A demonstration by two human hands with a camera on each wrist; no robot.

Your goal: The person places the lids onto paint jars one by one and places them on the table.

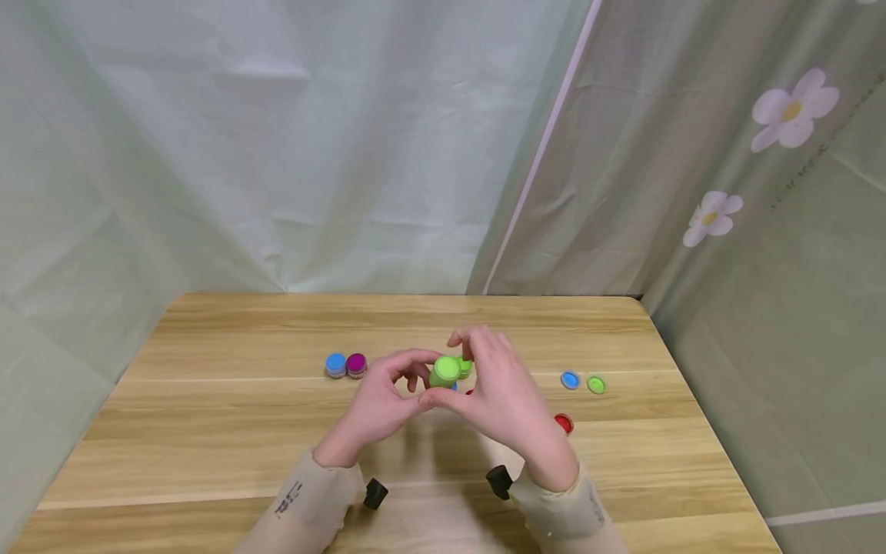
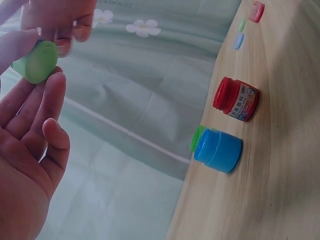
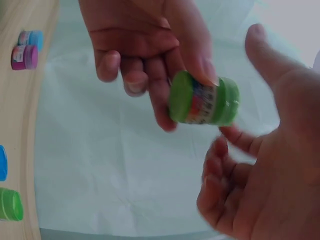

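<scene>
Both hands are raised above the middle of the bench (image 1: 208, 431), meeting over it. The left hand (image 1: 381, 404) pinches a small green paint jar (image 1: 445, 371) between thumb and fingers, gripping it at its labelled waist. The jar lies tipped on its side, its long axis running across from one hand toward the other, lid end pointing to the right hand (image 1: 501, 392). That hand is just beside the jar with its fingers (image 3: 220, 165) loosely spread and the thumb standing apart; I cannot tell whether they touch the lid.

Below and behind the hands, on the bench, stand an open red jar (image 2: 236, 99) and an open blue jar (image 2: 218, 149). Farther right lie loose red (image 1: 564, 423), blue (image 1: 570, 379) and green (image 1: 596, 385) lids; farther left, two capped jars, blue (image 1: 335, 365) and purple (image 1: 356, 365), touch.
</scene>
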